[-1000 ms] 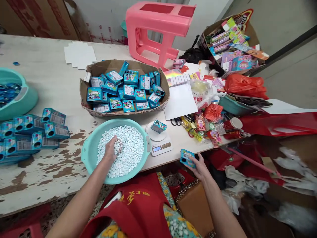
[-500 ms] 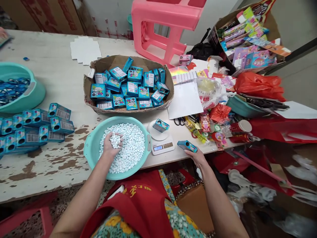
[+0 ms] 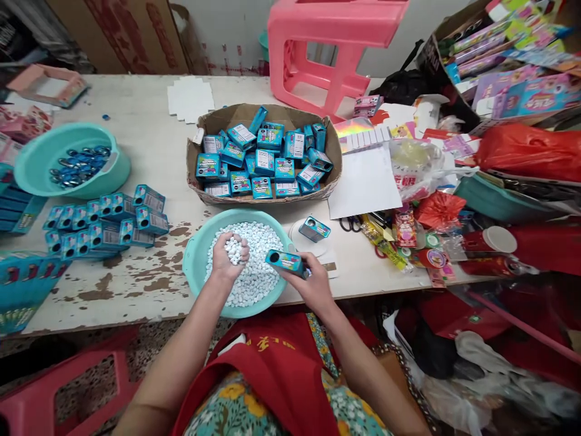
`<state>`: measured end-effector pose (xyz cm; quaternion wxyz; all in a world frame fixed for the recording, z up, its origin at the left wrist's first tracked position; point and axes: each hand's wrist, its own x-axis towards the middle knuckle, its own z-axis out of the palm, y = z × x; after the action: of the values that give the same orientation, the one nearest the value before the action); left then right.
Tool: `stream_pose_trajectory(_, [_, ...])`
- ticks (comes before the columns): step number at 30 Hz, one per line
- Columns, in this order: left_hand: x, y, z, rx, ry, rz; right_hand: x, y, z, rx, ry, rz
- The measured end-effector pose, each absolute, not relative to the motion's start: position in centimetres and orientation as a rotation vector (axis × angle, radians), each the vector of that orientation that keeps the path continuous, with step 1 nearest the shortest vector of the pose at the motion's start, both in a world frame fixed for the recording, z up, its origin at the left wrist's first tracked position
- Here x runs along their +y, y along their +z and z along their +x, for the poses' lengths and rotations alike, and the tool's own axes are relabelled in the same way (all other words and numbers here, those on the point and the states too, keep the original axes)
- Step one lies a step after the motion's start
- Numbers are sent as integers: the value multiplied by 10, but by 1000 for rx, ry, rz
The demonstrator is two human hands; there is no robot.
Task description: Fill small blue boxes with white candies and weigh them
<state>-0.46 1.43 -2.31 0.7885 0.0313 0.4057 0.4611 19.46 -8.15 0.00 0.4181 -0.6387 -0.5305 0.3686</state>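
My left hand [image 3: 227, 259] is cupped palm up around a heap of small white candies [image 3: 236, 249], above the teal basin [image 3: 193, 272] full of the same candies. My right hand [image 3: 315, 280] grips a blue candy box [image 3: 285, 260] over the basin's right rim. A round dark hole shows in the top of that box. Just beyond it, another blue box [image 3: 314, 229] rests on the round pan of a white kitchen scale [image 3: 333, 266], which is partly covered by my right hand.
A cardboard tray [image 3: 195, 151] of blue boxes stands behind the basin. Rows of blue boxes [image 3: 106, 225] and a teal basin [image 3: 120, 172] of shiny blue pieces are at left. Scissors [image 3: 350, 224], wrappers and a pink stool [image 3: 327, 36] lie right and behind.
My right hand has carried the blue box leftward from beside the scale to over the basin. My left hand has lifted slightly with its candies. The view has swung left.
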Motion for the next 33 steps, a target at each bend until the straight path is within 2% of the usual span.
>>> stream_pose_trajectory(5, [13,22,5,932,1237,242,-59,-23,150,-1585,744,-1596])
stream_pose_trajectory(14, [12,10,6,1094,1392,466,-57,-19,131,-1682,701,-1691])
stream_pose_trajectory(27, [14,12,3,1084,1329,565,-50,-8,121,-1634,644,-1745])
stream_pose_trajectory(33, [16,18,-6,1102,1434,618,-44,6,115,-1654,639,-1674])
